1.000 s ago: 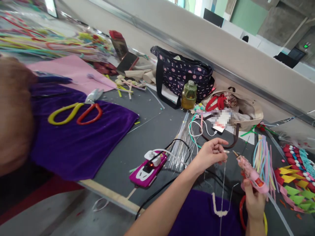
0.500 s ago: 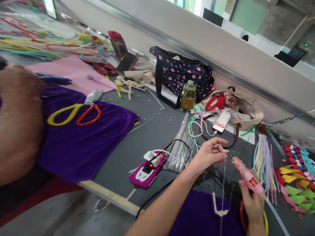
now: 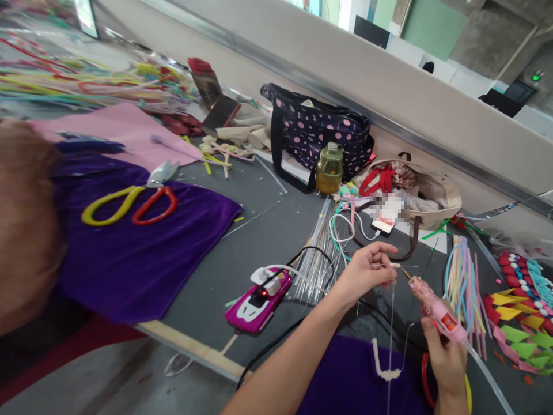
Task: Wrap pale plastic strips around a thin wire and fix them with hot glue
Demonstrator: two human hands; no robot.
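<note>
Right of the magenta power strip (image 3: 254,308), where the right hand (image 3: 447,353) grips the pink glue gun (image 3: 437,308) and, farther off, the left hand (image 3: 372,267) pinches a white-tipped strand (image 3: 394,265), I'd steady that tip and dab lightly, though its pinched part is hidden and any glue too small to make out.

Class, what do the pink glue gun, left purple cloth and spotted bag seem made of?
Glue gun: probably plastic, smooth pink rear body; brassy, likely metal tip.
Left purple cloth: probably velvet, soft sheen.
Spotted bag: probably nylon or similar fabric; it creases softly.
</note>
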